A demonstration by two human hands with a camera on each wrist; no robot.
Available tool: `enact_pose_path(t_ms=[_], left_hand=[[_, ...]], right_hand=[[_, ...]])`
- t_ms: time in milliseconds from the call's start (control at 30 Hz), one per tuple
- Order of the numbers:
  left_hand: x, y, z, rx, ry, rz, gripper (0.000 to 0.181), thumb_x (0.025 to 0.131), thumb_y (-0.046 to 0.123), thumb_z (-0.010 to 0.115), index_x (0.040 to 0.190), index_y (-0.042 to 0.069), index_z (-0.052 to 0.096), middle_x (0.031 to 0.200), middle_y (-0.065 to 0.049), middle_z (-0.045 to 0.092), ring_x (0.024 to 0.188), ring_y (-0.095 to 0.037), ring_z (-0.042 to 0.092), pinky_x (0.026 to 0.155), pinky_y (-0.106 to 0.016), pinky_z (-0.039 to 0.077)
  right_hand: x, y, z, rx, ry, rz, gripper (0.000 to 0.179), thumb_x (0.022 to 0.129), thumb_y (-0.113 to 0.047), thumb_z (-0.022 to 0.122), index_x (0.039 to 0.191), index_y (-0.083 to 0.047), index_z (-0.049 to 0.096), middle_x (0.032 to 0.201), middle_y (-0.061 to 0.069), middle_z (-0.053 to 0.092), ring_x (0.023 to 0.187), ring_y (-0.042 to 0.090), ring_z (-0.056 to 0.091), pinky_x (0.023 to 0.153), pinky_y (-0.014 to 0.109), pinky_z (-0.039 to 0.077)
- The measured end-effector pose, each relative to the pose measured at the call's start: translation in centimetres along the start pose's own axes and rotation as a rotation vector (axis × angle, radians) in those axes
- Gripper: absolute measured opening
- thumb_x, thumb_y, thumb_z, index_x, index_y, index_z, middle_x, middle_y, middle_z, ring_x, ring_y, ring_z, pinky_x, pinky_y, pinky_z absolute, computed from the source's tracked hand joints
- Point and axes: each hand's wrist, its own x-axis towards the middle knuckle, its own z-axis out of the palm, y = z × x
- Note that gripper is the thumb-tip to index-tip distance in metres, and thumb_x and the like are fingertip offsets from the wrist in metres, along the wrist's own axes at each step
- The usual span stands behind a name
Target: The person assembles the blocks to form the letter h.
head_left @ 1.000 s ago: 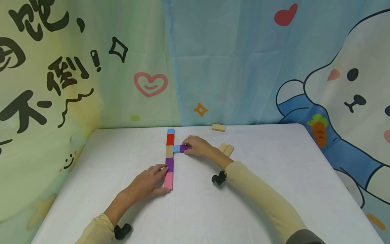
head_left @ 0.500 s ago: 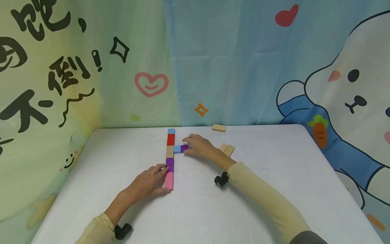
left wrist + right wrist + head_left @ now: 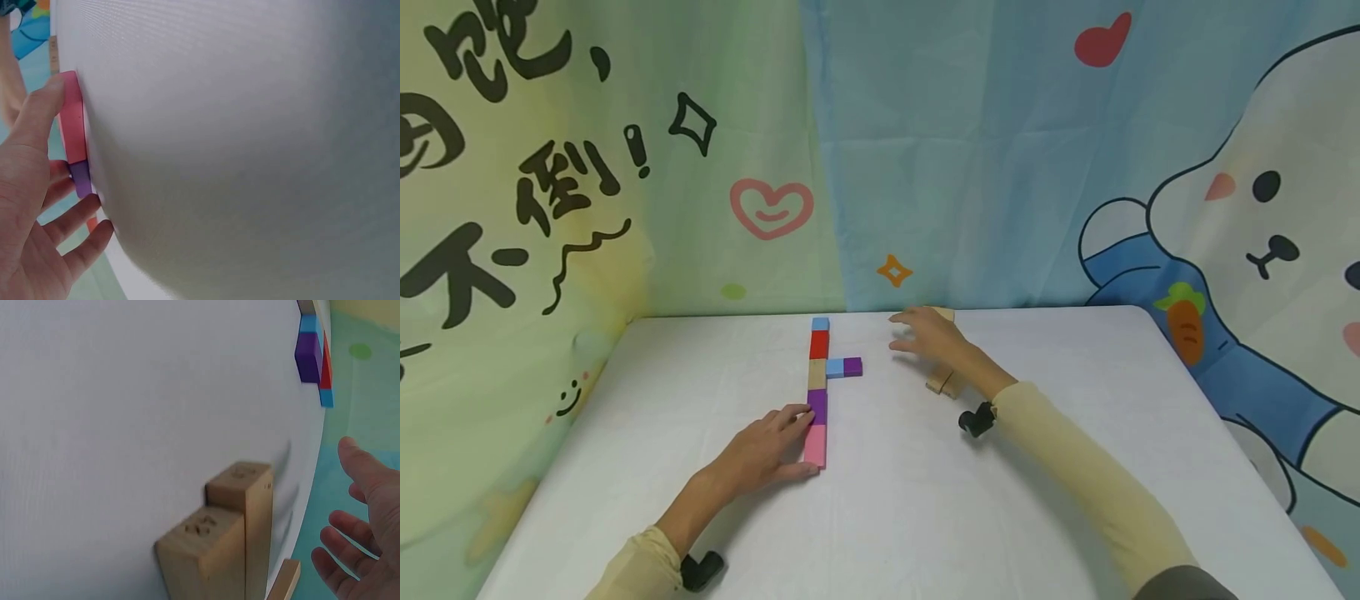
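My left hand [image 3: 758,452] rests against a row of blocks, its thumb at the near end of the pink block [image 3: 816,447] and its forefinger on the purple block [image 3: 820,407]. Beyond them the row runs on through a natural wooden block [image 3: 817,374], a red block [image 3: 819,345] and a blue block [image 3: 820,323]. A second blue block [image 3: 835,368] and a small purple block [image 3: 853,367] branch off to the right. My right hand [image 3: 931,335] is empty, fingers apart, above two plain wooden blocks [image 3: 206,550] that lie side by side.
Behind my right hand, another plain wooden block [image 3: 945,314] lies near the far edge of the white table [image 3: 880,517], partly hidden. A printed curtain [image 3: 970,167] hangs behind the table. Black cameras [image 3: 977,419] sit at both wrists.
My right hand has let go of the small purple block in the branch and moved right, over the plain wooden blocks. The left hand has stayed in place.
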Motion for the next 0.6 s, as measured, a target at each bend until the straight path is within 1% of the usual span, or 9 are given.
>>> enact_pose_path(t_ms=[167, 233, 333, 400, 600], left_hand=[[0.0, 0.0, 0.1, -0.013, -0.02, -0.02, 0.078, 0.083, 0.054, 0.069, 0.143, 0.008, 0.047, 0.14, -0.01, 0.049, 0.12, -0.027, 0.058, 0.095, -0.045, 0.054], [-0.1, -0.1, 0.2, -0.015, -0.02, -0.021, 0.078, 0.083, 0.054, 0.069, 0.143, 0.008, 0.047, 0.14, -0.009, 0.049, 0.12, -0.027, 0.058, 0.095, -0.045, 0.054], [-0.1, -0.1, 0.3, -0.012, -0.02, -0.018, 0.078, 0.084, 0.054, 0.068, 0.143, 0.007, 0.047, 0.14, -0.01, 0.049, 0.12, -0.027, 0.058, 0.095, -0.045, 0.054], [-0.1, 0.0, 0.3, -0.01, -0.022, -0.019, 0.078, 0.084, 0.054, 0.068, 0.143, 0.008, 0.047, 0.14, -0.01, 0.049, 0.12, -0.027, 0.058, 0.095, -0.045, 0.054], [0.0, -0.1, 0.3, -0.005, -0.016, -0.02, 0.078, 0.084, 0.055, 0.067, 0.143, 0.008, 0.047, 0.141, -0.009, 0.049, 0.12, -0.027, 0.057, 0.096, -0.045, 0.053]], right_hand=[[-0.3, 1.3, -0.3, -0.032, 0.041, 0.043, 0.054, 0.09, -0.04, 0.067, 0.137, -0.015, 0.056, 0.126, 0.011, 0.057, 0.113, 0.028, 0.054, 0.091, 0.045, 0.051], [-0.4, 1.8, -0.4, -0.04, 0.067, 0.062, 0.054, 0.09, -0.04, 0.067, 0.136, -0.014, 0.057, 0.125, 0.012, 0.057, 0.112, 0.029, 0.054, 0.09, 0.045, 0.051], [-0.6, 2.7, -0.5, -0.049, 0.104, 0.087, 0.054, 0.089, -0.04, 0.068, 0.135, -0.014, 0.057, 0.127, 0.014, 0.056, 0.116, 0.033, 0.053, 0.094, 0.047, 0.049], [-0.6, 3.3, -0.5, -0.051, 0.115, 0.102, 0.054, 0.089, -0.039, 0.068, 0.135, -0.013, 0.058, 0.13, 0.015, 0.055, 0.119, 0.035, 0.051, 0.097, 0.05, 0.047], [-0.3, 5.0, -0.4, -0.071, 0.088, 0.18, 0.055, 0.091, -0.042, 0.065, 0.138, -0.015, 0.054, 0.135, 0.016, 0.05, 0.127, 0.035, 0.045, 0.104, 0.052, 0.043]])
